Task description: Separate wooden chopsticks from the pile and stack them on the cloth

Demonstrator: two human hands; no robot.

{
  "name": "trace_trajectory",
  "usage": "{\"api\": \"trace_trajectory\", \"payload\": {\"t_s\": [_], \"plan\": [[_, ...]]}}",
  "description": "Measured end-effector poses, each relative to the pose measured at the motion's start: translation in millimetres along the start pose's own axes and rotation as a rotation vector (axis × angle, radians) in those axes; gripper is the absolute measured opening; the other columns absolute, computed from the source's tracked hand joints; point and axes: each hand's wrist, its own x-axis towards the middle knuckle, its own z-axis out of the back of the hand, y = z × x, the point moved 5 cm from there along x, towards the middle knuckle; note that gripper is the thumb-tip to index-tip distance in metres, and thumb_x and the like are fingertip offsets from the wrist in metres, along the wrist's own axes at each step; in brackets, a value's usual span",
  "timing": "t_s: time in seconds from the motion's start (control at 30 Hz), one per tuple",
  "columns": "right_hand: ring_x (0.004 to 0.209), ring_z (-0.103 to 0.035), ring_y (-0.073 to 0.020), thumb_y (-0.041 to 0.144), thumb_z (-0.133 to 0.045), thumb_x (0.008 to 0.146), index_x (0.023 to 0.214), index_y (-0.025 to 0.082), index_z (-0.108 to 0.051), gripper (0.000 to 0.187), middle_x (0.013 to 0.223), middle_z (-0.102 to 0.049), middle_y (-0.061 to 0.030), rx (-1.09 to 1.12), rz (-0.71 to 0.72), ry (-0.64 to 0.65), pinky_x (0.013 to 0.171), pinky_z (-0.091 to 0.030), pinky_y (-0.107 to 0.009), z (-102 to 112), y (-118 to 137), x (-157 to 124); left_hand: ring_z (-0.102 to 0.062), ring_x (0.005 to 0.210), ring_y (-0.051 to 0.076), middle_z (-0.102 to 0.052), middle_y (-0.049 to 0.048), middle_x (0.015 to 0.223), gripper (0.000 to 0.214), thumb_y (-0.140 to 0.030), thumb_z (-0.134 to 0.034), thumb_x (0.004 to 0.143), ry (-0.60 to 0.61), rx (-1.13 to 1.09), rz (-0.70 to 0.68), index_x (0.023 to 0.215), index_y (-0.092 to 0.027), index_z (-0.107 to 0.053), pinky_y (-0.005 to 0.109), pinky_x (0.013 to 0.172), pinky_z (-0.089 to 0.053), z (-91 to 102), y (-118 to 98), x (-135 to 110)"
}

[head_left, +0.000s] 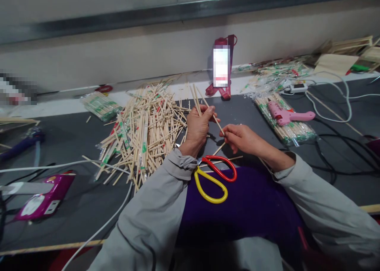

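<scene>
The left hand [198, 125] holds in its grip a few thin wooden chopsticks [219, 123], the right hand [241, 138] pinches one's lower end just beside it, and they seem light, stiff and breakable, so best taken gently near the end.

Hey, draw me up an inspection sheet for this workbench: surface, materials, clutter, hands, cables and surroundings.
Surface: dark tabletop, pale strip along the back.
Job's things: pile of loose sticks; scissors, blades mostly hidden by the left sleeve.
Clutter: pink glue gun lying on a wrapped stick bundle; magenta box at left; lit device on a red stand, screen blurred.
Hands: left hand holds several thin sticks; right hand pinches the lower end of one.
Cables: white cable crossing at left; black cables looping at right.
Surroundings: pale wall with a metal rail; co-workers, nothing seen.
</scene>
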Motion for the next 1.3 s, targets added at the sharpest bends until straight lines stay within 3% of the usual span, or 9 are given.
{"api": "trace_trajectory", "payload": {"t_s": [0.13, 0.4, 0.53, 0.63, 0.8, 0.9, 1.03, 1.2, 1.3], "plan": [[0.039, -0.051, -0.0077, 0.021, -0.043, 0.087, 0.089, 0.019, -0.06, 0.017, 0.058, -0.055, 0.0043, -0.022, -0.039, -0.026, 0.037, -0.04, -0.018, 2, -1, 0, -0.063, 0.056, 0.01, -0.061, -0.0028, 0.067, 0.021, -0.03, -0.064, 0.084, -0.007, 0.003, 0.015, 0.083, -0.019, -0.047, 0.018, 0.048, -0.042, -0.3, 1, 0], [0.039, -0.043, -0.0048, 0.031, -0.055, 0.083, 0.081, 0.017, -0.059, 0.015, 0.063, -0.052, 0.005, 0.537, -0.108, 0.069, 0.036, -0.042, -0.019, -2, 5, -4, -0.063, 0.053, 0.008, -0.062, -0.0015, 0.067, 0.026, -0.032, -0.07, 0.08, 0.126, -0.213, 0.147, 0.081, -0.016, -0.05, 0.014, 0.032, -0.018, -2.5, 1, 3], [0.038, -0.042, -0.004, 0.031, -0.058, 0.082, 0.08, 0.016, -0.06, 0.015, 0.062, -0.052, 0.0049, 0.58, -0.127, 0.132, 0.033, -0.039, -0.018, -5, 10, -6, -0.063, 0.054, 0.007, -0.063, -0.0002, 0.068, 0.02, -0.027, -0.07, 0.08, 0.214, -0.307, 0.254, 0.083, -0.014, -0.055, 0.014, 0.03, -0.016, -3.1, 4, 5], [0.038, -0.042, -0.0044, 0.027, -0.058, 0.08, 0.078, 0.017, -0.059, 0.011, 0.059, -0.051, 0.005, 0.537, -0.149, 0.092, 0.033, -0.038, -0.017, -2, 4, -3, -0.061, 0.053, 0.006, -0.063, -0.0002, 0.07, 0.014, -0.024, -0.065, 0.083, 0.259, -0.347, 0.283, 0.087, -0.014, -0.058, 0.013, 0.031, -0.016, -5.2, 4, 3], [0.038, -0.036, -0.0041, 0.021, -0.058, 0.073, 0.079, 0.016, -0.059, 0.007, 0.058, -0.049, 0.0048, 0.633, -0.216, -0.115, 0.031, -0.032, -0.017, 23, -12, 3, -0.06, 0.056, 0.007, -0.062, 0.0006, 0.071, 0.018, -0.032, -0.061, 0.087, 0.331, -0.267, 0.187, 0.092, -0.015, -0.059, 0.015, 0.035, -0.022, -17.2, -3, -7], [0.036, -0.034, -0.0037, 0.025, -0.055, 0.075, 0.074, 0.016, -0.056, 0.009, 0.057, -0.048, 0.0043, 0.765, -0.208, -0.147, 0.03, -0.026, -0.017, 35, -14, 2, -0.06, 0.068, 0.007, -0.061, -0.0011, 0.076, 0.014, -0.029, -0.057, 0.09, 0.308, -0.213, 0.092, 0.098, -0.017, -0.059, 0.015, 0.054, -0.042, -20.3, -3, -9], [0.037, -0.033, -0.0032, 0.034, -0.057, 0.081, 0.07, 0.017, -0.052, 0.021, 0.057, -0.048, 0.0045, 0.747, -0.162, -0.144, 0.031, -0.024, -0.016, 35, -13, 2, -0.057, 0.072, 0.006, -0.054, -0.004, 0.074, 0.006, -0.018, -0.052, 0.092, 0.249, -0.257, 0.047, 0.097, -0.019, -0.055, 0.021, 0.078, -0.047, -18.6, 3, -4], [0.042, -0.04, -0.0045, 0.033, -0.059, 0.082, 0.079, 0.017, -0.058, 0.016, 0.064, -0.053, 0.0036, 0.706, -0.098, -0.205, 0.032, -0.032, -0.016, 32, -11, 5, -0.042, 0.052, 0.006, -0.042, -0.0071, 0.066, 0.01, -0.026, -0.059, 0.089, 0.216, -0.228, -0.003, 0.095, -0.023, -0.052, 0.019, 0.055, -0.042, -25.6, 7, -1], [0.046, -0.047, -0.0059, 0.023, -0.058, 0.079, 0.085, 0.016, -0.061, 0.01, 0.07, -0.059, 0.0011, 0.704, -0.086, -0.269, 0.036, -0.037, -0.017, 37, -9, 5, -0.036, 0.048, 0.006, -0.035, -0.0069, 0.061, 0.013, -0.033, -0.057, 0.09, 0.282, -0.185, -0.008, 0.093, -0.021, -0.058, 0.019, 0.047, -0.035, -36.2, 13, 1]]}}
